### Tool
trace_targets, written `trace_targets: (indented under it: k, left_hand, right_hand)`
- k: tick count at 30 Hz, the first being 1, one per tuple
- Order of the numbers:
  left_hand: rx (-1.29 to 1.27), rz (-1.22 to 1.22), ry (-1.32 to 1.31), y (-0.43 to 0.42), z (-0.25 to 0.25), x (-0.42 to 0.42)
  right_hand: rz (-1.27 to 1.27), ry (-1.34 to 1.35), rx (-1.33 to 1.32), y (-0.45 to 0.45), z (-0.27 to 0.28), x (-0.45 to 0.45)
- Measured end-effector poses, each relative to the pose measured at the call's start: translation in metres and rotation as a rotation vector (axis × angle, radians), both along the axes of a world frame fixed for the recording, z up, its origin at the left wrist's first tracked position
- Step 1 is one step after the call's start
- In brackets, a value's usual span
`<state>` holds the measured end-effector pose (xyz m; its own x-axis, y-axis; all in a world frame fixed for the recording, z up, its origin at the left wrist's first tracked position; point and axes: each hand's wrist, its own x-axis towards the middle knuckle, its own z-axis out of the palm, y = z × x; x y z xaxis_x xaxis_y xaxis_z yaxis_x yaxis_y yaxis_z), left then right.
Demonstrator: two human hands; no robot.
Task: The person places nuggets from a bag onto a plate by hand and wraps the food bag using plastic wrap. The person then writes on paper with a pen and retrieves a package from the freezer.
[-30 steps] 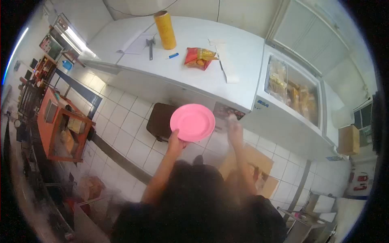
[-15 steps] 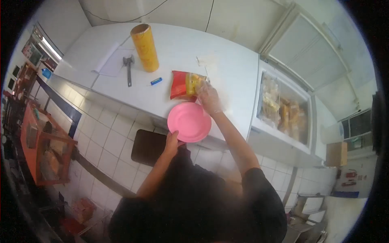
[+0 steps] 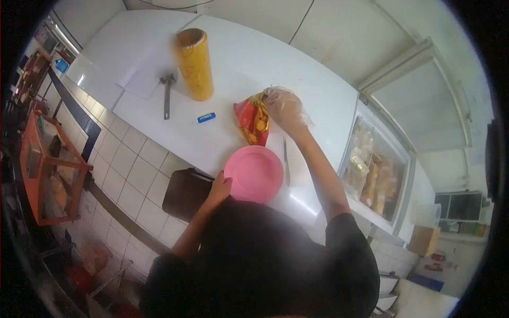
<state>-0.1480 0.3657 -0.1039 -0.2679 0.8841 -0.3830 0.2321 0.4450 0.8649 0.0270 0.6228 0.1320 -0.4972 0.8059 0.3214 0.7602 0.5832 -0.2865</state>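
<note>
My left hand (image 3: 220,190) grips the left rim of a pink plate (image 3: 255,175), which is held level at the counter's front edge, with nothing on it. My right hand (image 3: 286,108), in a clear plastic glove, is closed on the top of a red and yellow snack bag (image 3: 246,116). The bag is tilted, its lower end by the plate's far rim. Yellow-orange pieces show on it, but I cannot tell if they are contents or print. The right fingertips are partly hidden behind the bag.
On the white counter (image 3: 154,32) stand a yellow roll (image 3: 197,69), a metal hammer-like tool (image 3: 167,95), a blue marker-like item (image 3: 206,117) and paper (image 3: 140,79). A thin dark strip (image 3: 286,159) lies right of the plate. A glass-topped freezer (image 3: 374,175) with packaged goods adjoins right.
My right hand has raised and tilted the bag, which was lying flatter on the counter. The plate stays in my left hand, and the head view has shifted.
</note>
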Motion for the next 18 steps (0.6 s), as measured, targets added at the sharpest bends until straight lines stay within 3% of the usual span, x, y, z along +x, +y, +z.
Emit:
trace_targets:
  k: [3,6,8,11,13,14,16,18]
  left_hand:
    - [0.000,-0.037,0.021,0.003,0.016,-0.002]
    - [-0.099,-0.001,0.096,0.014,0.041,-0.005]
    - [-0.177,-0.007,0.132,0.014,0.031,-0.008]
    - [-0.085,0.008,0.028,0.008,0.006,-0.014]
    - [-0.094,0.003,-0.026,0.022,0.045,-0.012]
    - [-0.100,0.002,-0.026,0.027,0.033,-0.018]
    - [0.099,-0.454,0.693,0.037,0.017,-0.035]
    - [0.330,-0.166,0.759,0.067,0.038,-0.043]
  right_hand:
    - [-0.019,-0.075,-0.040,0.021,-0.008,-0.003]
    - [0.044,0.090,0.056,0.038,-0.019,-0.001]
    - [0.084,0.062,0.032,0.038,0.004,-0.002]
    - [0.023,0.092,-0.076,0.036,0.036,-0.010]
    - [0.026,0.171,-0.148,0.027,0.058,-0.013]
    - [0.033,0.246,-0.207,0.023,0.067,-0.012]
    - [0.093,0.248,-0.152,0.020,0.074,-0.006]
    - [0.147,0.253,-0.117,0.010,0.083,0.001]
